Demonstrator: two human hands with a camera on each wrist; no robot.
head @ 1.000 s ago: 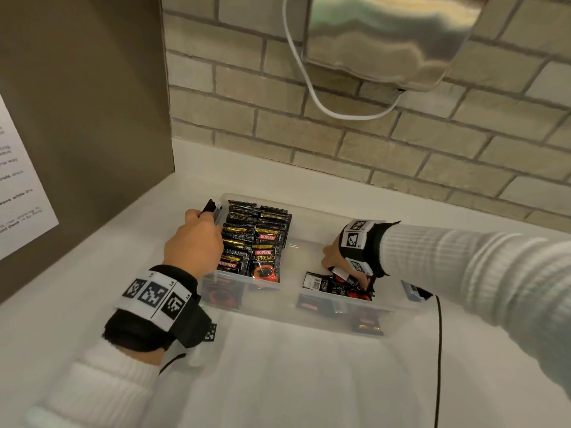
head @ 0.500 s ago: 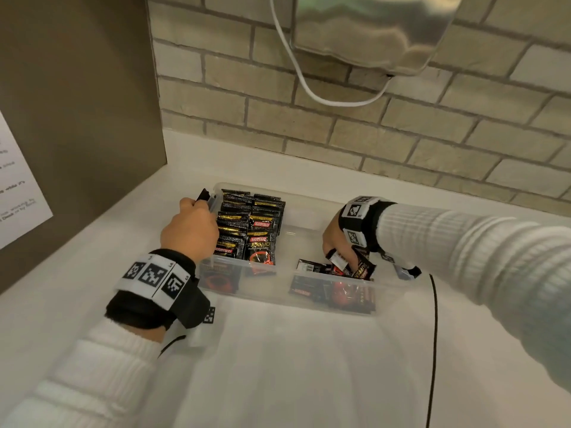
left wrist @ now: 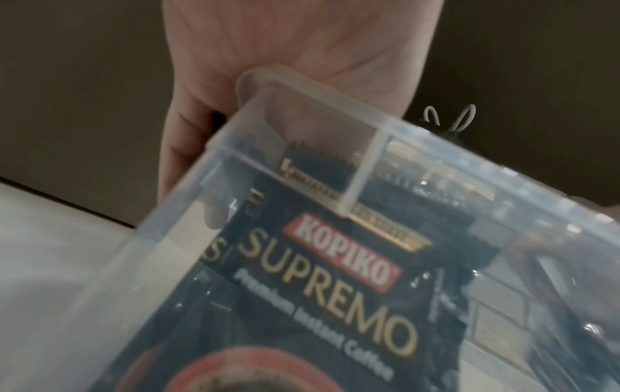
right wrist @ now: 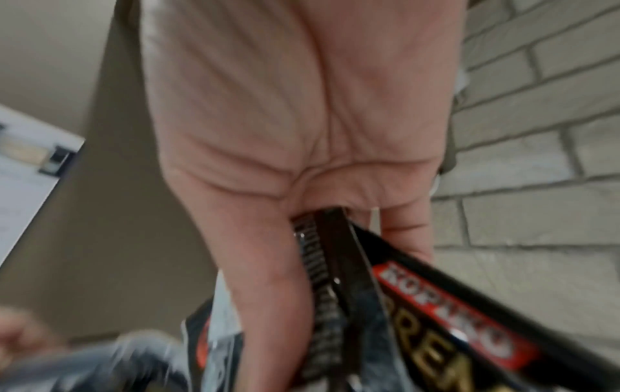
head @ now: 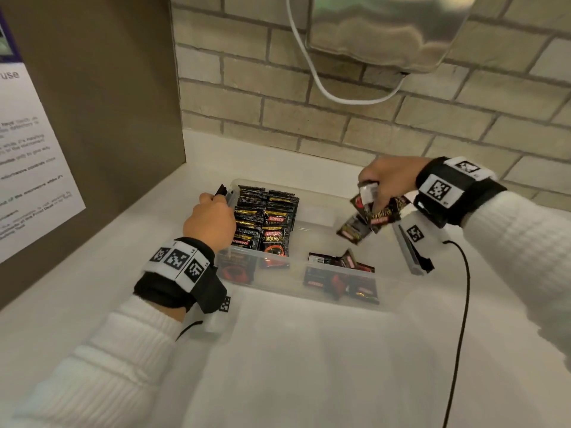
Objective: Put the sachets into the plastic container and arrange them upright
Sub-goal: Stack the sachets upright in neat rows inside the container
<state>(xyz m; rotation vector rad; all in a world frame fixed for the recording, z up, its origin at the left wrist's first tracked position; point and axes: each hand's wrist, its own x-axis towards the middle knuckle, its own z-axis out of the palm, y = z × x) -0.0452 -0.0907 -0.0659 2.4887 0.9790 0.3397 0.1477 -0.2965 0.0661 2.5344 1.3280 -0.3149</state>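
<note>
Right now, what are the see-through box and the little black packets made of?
The plastic container looks like clear, slightly frosted plastic: sachets show through its walls. The sachets look like glossy printed foil or film, probably; they shine and have crimped, zigzag edges.

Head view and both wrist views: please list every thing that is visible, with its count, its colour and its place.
Plastic container: one, clear, on the white counter.
Upright sachets: many, too packed to count, black with red and gold print, standing in rows in the container's left part.
Loose sachets: several, black and red, lying flat in the container's front right part.
Held sachets: a bunch, black and red, hanging above the container's right part.
Counter: one, white.
Brick wall: beige, behind the counter.
Metal appliance: one, silver, on the wall, with a white cable.
Paper notice: one, white, on the brown panel at left.
Black cable: one, on the counter at right.
Left hand: grips the container's left end.
Right hand: grips the held sachets.
</note>
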